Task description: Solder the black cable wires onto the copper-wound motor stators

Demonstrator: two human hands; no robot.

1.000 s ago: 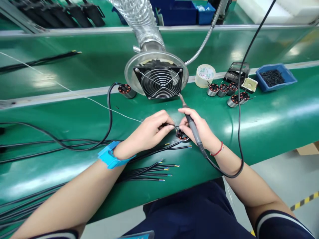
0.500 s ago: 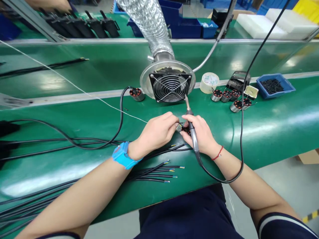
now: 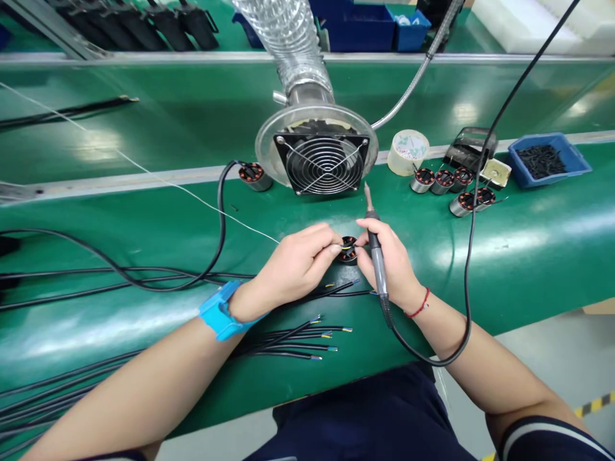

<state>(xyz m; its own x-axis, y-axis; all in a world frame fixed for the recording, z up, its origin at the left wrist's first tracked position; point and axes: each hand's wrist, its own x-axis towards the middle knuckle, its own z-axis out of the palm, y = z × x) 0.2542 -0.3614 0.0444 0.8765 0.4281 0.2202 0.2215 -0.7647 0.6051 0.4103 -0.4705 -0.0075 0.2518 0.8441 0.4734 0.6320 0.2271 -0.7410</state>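
Small round motor stator (image 3: 348,250), dark body with copper-orange windings, sits on the green worktop (image 3: 519,250) between both grips. Left hand (image 3: 298,266) pinches a thin wire at its rim; right hand (image 3: 391,262) clamps the soldering iron (image 3: 376,253). No legible markings, apparently.

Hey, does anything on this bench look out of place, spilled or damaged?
Nothing looks spilled or broken. One motor lies alone left of the fan, apart from the cluster on the right. The soldering iron in the right hand points tip-up, away from the motor at the left hand.
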